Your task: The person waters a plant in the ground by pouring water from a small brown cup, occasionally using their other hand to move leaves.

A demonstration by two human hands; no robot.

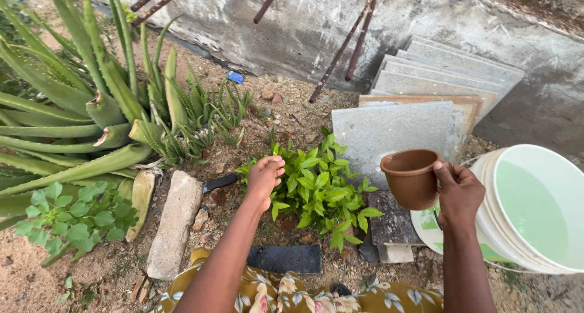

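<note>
Now | right hand (457, 193) grips brown cup (412, 178) | bucket (528, 162) rim adjacent

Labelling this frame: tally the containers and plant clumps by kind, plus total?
Brown pot, in right hand: 1
White bucket: 1
Aloe clump: 1
Leafy green plants, one at left hand, one lower left: 2
Total: 5

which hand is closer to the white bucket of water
Right. The right hand holds a brown pot just beside the white bucket, at its rim. The left hand is far across, over the small leafy plant.
</note>
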